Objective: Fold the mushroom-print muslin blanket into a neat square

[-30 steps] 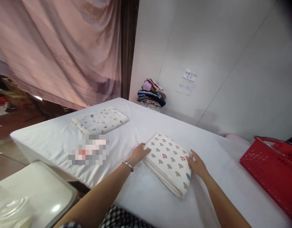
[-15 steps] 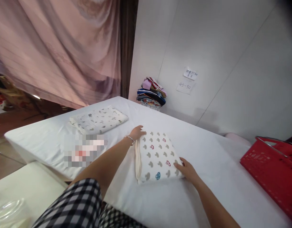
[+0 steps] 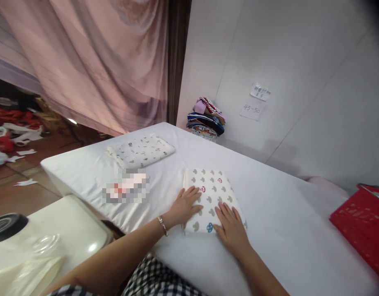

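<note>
Since half a second ago both hands have come off the edges of the folded mushroom-print cloth [image 3: 211, 193] and onto its top: the left hand [image 3: 185, 204] was at its far left corner and the right hand [image 3: 231, 227] at its near right corner, and now both lie flat on its near half, fingers spread, pressing down and gripping nothing. The cloth itself sits squarer to the person than before, on the white-covered table [image 3: 269, 213], near the middle and toward the near edge. It looks soft, light and thick with several layers, so it should give under the palms and slide easily on the smooth cover; the layered fold edge on its left side seems the place to take hold, with a hand under each end so the layers stay together. A second folded cloth [image 3: 141, 150], with a small pale print, lies farther off to the left. A stack of coloured fabrics [image 3: 206, 119] sits at the far edge against the wall, and a red basket [image 3: 362, 230] at the right. Two paper notes [image 3: 255, 102] are stuck on the wall; the lower reads "45-50", the upper is too small to read.
</note>
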`<state>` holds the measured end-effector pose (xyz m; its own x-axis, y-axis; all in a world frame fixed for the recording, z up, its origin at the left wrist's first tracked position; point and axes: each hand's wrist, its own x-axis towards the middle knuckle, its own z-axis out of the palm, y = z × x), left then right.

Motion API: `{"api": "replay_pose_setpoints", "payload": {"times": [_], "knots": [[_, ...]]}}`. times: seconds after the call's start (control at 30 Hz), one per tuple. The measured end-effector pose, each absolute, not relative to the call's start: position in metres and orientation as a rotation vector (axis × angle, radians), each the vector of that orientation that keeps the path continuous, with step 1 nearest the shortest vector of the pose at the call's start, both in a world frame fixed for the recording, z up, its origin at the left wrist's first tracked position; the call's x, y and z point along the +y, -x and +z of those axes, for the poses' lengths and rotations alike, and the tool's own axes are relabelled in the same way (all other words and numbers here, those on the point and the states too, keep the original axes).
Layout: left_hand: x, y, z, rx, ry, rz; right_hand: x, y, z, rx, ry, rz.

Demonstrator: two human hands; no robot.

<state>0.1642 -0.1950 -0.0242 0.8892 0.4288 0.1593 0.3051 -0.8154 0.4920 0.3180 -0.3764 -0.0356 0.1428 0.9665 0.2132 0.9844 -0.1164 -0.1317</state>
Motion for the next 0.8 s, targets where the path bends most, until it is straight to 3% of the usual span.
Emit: {"api": "replay_pose_setpoints", "payload": {"times": [0.17, 0.33, 0.57, 0.8], "knots": [[-0.201, -0.159, -0.036, 0.606, -2.47, 0.56, -0.38, -0.321, -0.047, -1.941, 2.178, -0.239], [-0.212, -0.142, -0.036, 0.732, -2.162, 0.85, -0.382, -0.324, -0.037, -1.889, 2.161, -0.103], [-0.235, -0.116, -0.017, 0.965, -1.794, 0.529, -0.36, -0.292, -0.013, -1.87, 1.974, -0.022], [-0.241, -0.111, -0.02, 0.888, -1.858, 0.5, -0.349, -0.26, -0.037, -2.159, 1.887, -0.144]]}}
